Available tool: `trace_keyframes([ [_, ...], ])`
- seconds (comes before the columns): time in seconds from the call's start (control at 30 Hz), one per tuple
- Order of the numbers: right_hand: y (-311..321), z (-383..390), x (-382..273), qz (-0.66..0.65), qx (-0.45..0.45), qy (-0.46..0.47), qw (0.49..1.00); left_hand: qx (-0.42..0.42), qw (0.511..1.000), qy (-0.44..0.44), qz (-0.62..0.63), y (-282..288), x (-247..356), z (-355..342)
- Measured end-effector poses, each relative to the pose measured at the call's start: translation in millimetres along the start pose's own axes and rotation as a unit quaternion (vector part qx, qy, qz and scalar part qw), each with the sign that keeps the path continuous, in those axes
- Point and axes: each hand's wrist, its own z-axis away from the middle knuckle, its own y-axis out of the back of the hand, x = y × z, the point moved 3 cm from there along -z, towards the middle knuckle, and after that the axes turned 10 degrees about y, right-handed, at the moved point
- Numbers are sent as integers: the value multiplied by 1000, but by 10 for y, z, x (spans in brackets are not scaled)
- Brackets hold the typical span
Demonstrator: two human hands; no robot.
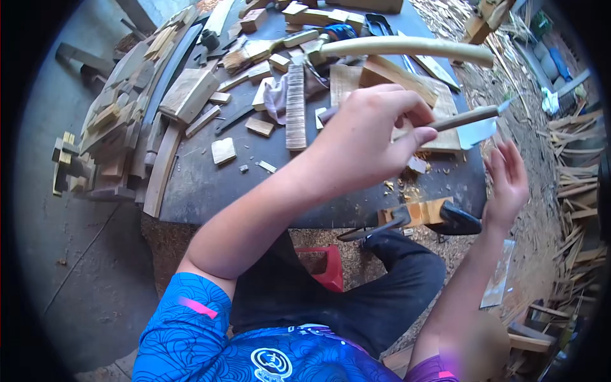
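In the head view, we pinch a slender grey-brown rod (468, 119) between the thumb and fingers of our left hand (398, 130), its far end pointing to the right above the dark flat tabletop (203, 191). A pale bluish-white flat piece (476, 134) shows just below the rod; we cannot tell whether the two are joined. Our right hand (507, 184) is raised near the table's right edge, fingers upright and loosely parted.

Our left hand and forearm block part of the work surface. Beyond them we see a long curved pale wooden handle (414, 46), a ridged grey-brown wooden strip (295, 108) and a crumpled pale lilac cloth (275, 102). A square pale wood block (223, 151) and a thick chunky timber block (189, 94) lie farther left. Nearer us, at the front edge, an orange-brown wooden block (420, 212) sits beside a black curved fitting (459, 219). Below, we see a red plastic object (331, 267) by our legs, and split wood pieces (579, 213) heap up at the far right.
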Motion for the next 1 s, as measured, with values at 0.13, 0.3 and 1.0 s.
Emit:
trace_keyframes([
  [0.13,245,272,-640,-20,65,5,998,-74,972,40,221,-36,62,74],
  [0.3,-162,354,-1108,-38,-38,102,993,-49,983,-56,167,42,65,100],
  [1.0,245,948,-1256,-27,-45,-61,997,153,937,-306,-66,58,291,174],
])
